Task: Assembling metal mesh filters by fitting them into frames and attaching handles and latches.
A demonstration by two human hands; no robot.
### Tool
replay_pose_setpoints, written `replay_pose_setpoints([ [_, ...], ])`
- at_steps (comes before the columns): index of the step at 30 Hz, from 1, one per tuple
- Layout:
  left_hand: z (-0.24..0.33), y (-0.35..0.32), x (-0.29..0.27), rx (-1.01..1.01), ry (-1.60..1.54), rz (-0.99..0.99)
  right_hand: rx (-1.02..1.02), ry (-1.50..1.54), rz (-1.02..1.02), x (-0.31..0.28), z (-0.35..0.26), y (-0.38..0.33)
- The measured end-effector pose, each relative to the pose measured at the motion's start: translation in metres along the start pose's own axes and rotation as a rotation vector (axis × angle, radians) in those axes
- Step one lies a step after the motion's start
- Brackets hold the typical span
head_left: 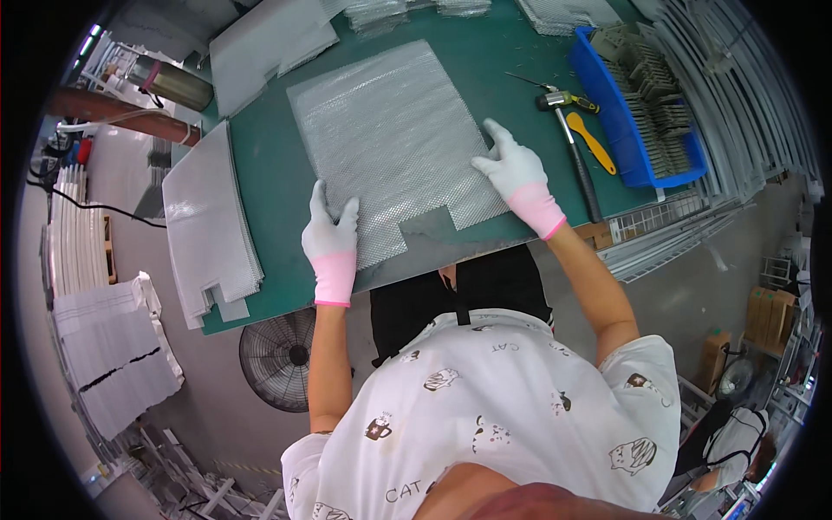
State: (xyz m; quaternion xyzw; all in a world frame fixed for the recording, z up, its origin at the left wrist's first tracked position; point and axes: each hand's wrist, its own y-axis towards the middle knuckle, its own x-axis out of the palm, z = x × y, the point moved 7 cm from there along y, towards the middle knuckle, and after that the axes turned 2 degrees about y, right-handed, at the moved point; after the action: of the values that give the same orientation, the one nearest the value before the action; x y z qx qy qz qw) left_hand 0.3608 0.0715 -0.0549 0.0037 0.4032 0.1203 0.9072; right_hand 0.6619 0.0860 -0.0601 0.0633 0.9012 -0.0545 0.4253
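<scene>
Both gloved hands lie flat and open on a notched metal mesh sheet (394,143) at the near edge of the green table (494,52): left hand (330,232) at its near-left corner, right hand (513,169) on its right edge. Sheet looks squared up, nothing gripped. A stack of like sheets (204,221) sits left; hammer (572,143) and blue bin (628,117) right, untouched.
</scene>
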Motion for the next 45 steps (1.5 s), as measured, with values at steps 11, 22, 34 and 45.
replay_pose_setpoints([
  [11, 0.051, 0.022, 0.013, 0.768, 0.509, -0.231, -0.616, -0.717, -0.245, -0.002, -0.076, 0.027],
  [22, 0.065, 0.027, 0.02, 0.636, 0.395, -0.323, 0.278, -0.464, 0.223, -0.163, 0.073, 0.294],
  [34, 0.071, 0.026, 0.017, 0.662, 0.43, -0.318, 0.386, -0.48, -0.119, -0.189, 0.082, 0.336],
  [45, 0.082, 0.033, 0.011, 0.738, 0.438, -0.277, 0.045, 0.236, 1.082, -0.274, 0.032, 0.291],
])
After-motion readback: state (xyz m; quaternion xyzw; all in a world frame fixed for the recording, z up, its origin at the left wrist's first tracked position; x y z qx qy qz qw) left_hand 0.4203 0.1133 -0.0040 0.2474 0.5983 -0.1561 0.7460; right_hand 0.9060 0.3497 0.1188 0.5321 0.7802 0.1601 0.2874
